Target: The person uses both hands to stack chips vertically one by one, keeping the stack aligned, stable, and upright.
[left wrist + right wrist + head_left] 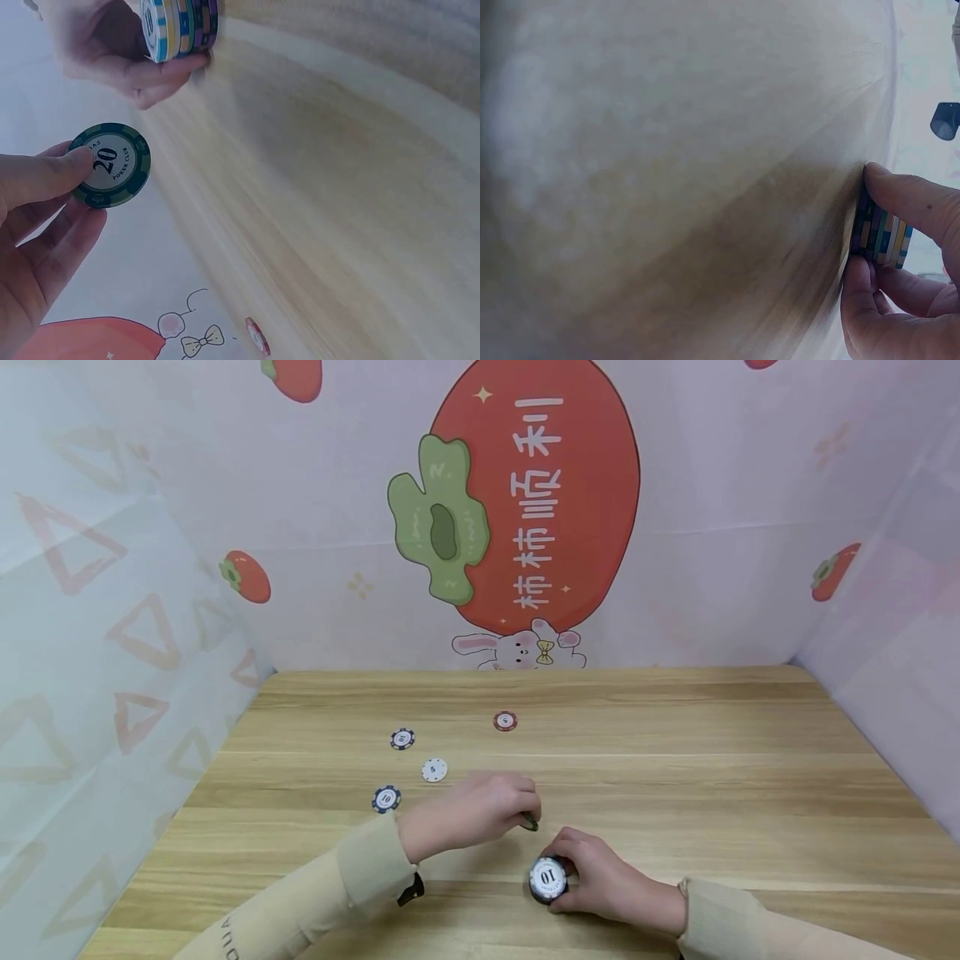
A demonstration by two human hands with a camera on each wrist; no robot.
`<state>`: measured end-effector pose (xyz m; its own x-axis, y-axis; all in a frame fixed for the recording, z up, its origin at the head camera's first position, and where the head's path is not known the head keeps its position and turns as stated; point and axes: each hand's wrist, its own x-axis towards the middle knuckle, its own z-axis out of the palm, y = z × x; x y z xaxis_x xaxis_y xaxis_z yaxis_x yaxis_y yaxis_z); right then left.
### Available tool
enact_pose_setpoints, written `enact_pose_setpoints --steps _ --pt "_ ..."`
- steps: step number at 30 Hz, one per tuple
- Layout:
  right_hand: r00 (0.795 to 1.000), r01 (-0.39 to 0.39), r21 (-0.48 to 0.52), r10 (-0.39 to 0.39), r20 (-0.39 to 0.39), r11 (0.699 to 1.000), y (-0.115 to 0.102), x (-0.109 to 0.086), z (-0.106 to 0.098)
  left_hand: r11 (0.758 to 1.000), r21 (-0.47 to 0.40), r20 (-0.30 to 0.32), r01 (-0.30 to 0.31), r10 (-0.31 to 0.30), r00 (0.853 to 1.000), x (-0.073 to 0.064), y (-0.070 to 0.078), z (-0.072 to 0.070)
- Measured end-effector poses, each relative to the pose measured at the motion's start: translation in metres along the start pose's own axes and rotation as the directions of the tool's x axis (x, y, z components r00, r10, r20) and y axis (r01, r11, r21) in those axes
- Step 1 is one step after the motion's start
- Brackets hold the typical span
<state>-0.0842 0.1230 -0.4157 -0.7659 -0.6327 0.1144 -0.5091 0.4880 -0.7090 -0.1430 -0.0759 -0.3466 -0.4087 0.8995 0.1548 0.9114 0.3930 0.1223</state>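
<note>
My left hand [495,810] pinches a green poker chip [110,165] marked 20 between thumb and fingers, above the table. At the near middle of the table, my right hand [600,877] grips the sides of a stack of poker chips [548,880]. The stack's top chip is marked 10, and bands of several colours show along its edge in the right wrist view. The green chip is a short way beyond the stack, up and to its left in the head view.
Loose chips lie on the wooden table [712,777]: a red one [506,721] farther back, a white one [434,769], a dark blue one [402,739] and another dark blue one [387,798] left of my left hand. Printed cloth walls [712,593] rise behind and beside the table.
</note>
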Motion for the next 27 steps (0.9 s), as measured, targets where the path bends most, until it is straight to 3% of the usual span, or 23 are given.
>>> enact_pose_setpoints --steps 6,10,16,27 --pt "1.0 -0.005 -0.019 0.004 -0.005 1.0 0.0 0.0 0.001 0.988 -0.148 0.008 0.05 -0.049 0.999 -0.007 0.003 0.002" --pt "1.0 -0.024 -0.027 0.024 0.004 0.999 0.0 0.001 0.0 0.945 -0.29 0.063 0.152 -0.139 0.988 -0.01 0.005 0.004" --pt "0.999 -0.033 -0.026 0.033 0.012 0.999 -0.001 0.002 -0.001 0.842 -0.441 0.148 0.311 -0.273 0.95 -0.012 0.006 0.01" --pt "0.996 -0.079 0.011 0.079 0.044 0.997 -0.002 0.002 -0.001 0.616 -0.673 0.211 0.408 -0.369 0.905 -0.015 0.007 0.025"
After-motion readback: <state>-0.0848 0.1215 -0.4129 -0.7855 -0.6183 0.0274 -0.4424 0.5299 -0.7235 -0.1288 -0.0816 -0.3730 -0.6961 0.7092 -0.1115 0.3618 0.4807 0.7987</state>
